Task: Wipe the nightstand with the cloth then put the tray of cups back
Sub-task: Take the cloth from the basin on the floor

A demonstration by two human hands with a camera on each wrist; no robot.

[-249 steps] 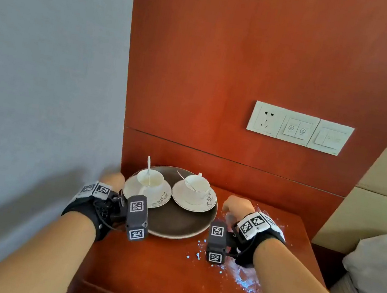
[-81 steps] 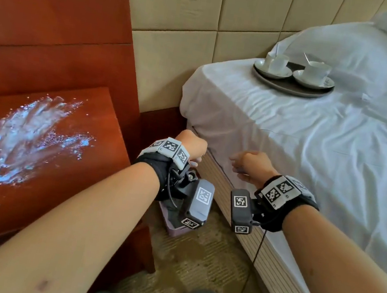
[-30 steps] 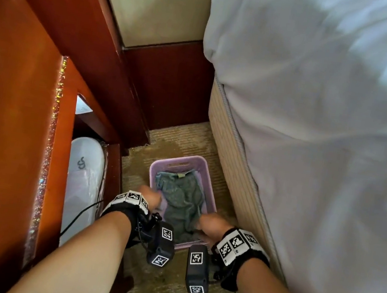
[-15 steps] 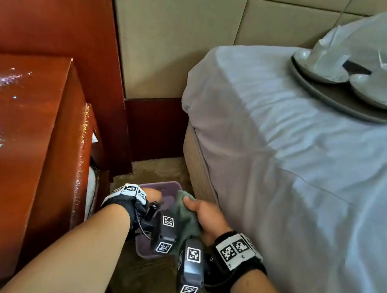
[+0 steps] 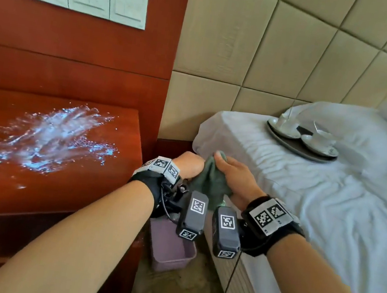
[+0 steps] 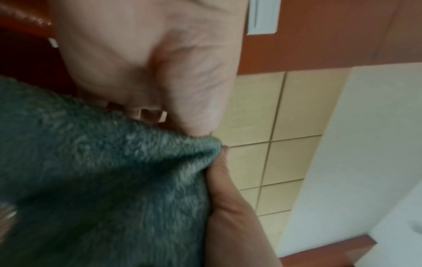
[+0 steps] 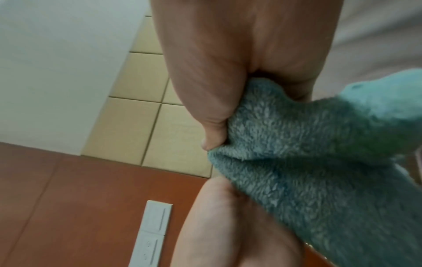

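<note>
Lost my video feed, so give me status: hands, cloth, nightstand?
Both hands, left hand and right hand, grip the cloth. Nightstand wet, unwiped. Tray of cups on bed; nothing in the way.

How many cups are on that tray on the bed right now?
2. One cup sits on a saucer at the tray's left end, the other cup on a saucer at its right end. None looks hidden.
</note>
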